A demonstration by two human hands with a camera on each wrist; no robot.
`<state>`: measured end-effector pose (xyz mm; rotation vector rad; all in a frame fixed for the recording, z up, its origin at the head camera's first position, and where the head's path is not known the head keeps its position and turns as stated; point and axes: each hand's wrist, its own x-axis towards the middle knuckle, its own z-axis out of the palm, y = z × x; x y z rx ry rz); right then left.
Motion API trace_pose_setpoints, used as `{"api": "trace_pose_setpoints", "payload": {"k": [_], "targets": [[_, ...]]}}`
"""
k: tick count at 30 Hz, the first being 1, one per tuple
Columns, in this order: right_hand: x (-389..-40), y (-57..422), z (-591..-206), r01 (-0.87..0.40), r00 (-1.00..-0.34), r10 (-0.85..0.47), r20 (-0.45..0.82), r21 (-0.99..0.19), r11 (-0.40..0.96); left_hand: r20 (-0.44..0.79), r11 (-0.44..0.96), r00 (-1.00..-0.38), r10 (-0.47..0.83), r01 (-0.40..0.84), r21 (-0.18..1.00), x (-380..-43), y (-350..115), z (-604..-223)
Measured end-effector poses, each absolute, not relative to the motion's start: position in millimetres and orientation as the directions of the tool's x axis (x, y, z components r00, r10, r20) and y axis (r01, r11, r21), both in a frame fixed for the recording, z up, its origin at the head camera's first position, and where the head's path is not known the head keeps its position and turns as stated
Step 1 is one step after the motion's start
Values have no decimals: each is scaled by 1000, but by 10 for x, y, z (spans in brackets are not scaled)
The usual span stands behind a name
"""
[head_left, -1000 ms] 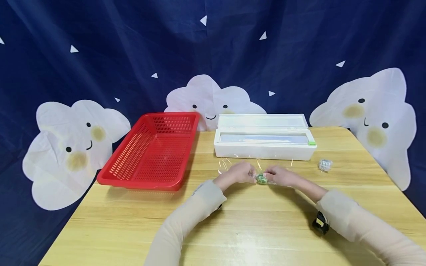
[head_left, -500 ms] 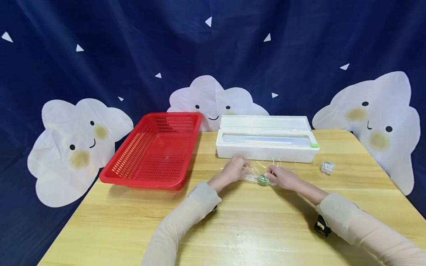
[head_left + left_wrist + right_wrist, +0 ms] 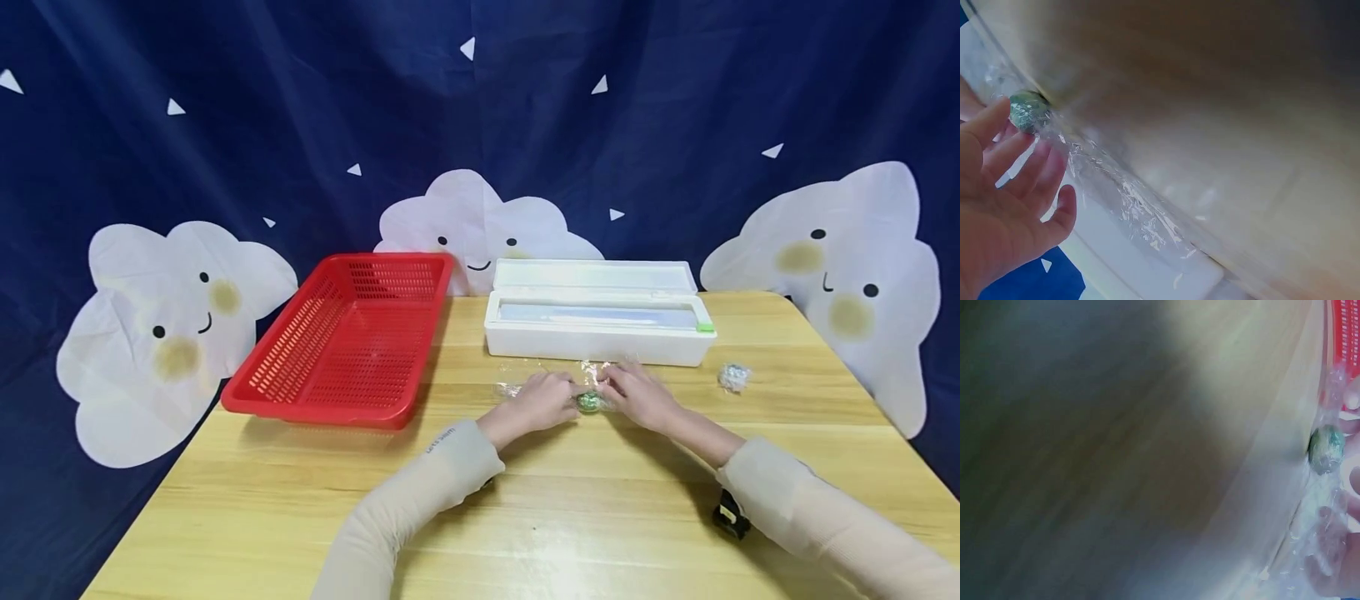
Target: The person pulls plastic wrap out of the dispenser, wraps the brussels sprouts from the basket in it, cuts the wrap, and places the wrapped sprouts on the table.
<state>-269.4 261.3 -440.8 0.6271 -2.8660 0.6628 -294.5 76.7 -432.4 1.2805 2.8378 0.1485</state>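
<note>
A small round green item [image 3: 588, 402] in clear cling film lies on the table between the hands. My left hand [image 3: 542, 402] comes in from its left. In the left wrist view, fingertips [image 3: 1001, 107] of that hand are right at the green item [image 3: 1029, 112], the other fingers loosely extended by the film [image 3: 1141, 212]. On the other side, my right hand [image 3: 637, 393] has its fingers bent close over the item and film. The right wrist view catches only part of it at the edge, with fingers [image 3: 1329, 550] seen through film; I cannot tell whether they pinch it.
Behind the hands stands a white cling-film box [image 3: 600, 343], lid up, with a green slider [image 3: 705, 327] at its right end. A red plastic basket [image 3: 315, 414] sits at the left. A film-wrapped lump [image 3: 733, 377] lies on the wooden table [image 3: 570, 517] at the right.
My left hand lifted back to the left half a second ago and has now returned to the green item. My right hand's fingers have spread and shifted slightly forward over the film.
</note>
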Motion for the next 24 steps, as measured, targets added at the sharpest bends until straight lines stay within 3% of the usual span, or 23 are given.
{"api": "trace_pose_setpoints", "payload": {"k": [3, 8, 24], "targets": [[-2638, 2594, -4386, -487, -865, -407, 292, -298, 821, -19, 668, -671, 741, 734, 126, -2960, 748, -4327], [-2611, 2544, -4389, -541, -829, -474, 296, -213, 813, -43, 692, -693, 720, 711, 128, -2975, 743, -4307], [-2721, 2540, -4476, -482, -873, -413, 259, -330, 812, -129, 734, -723, 679, 662, 149, -3024, 795, -4268]]}}
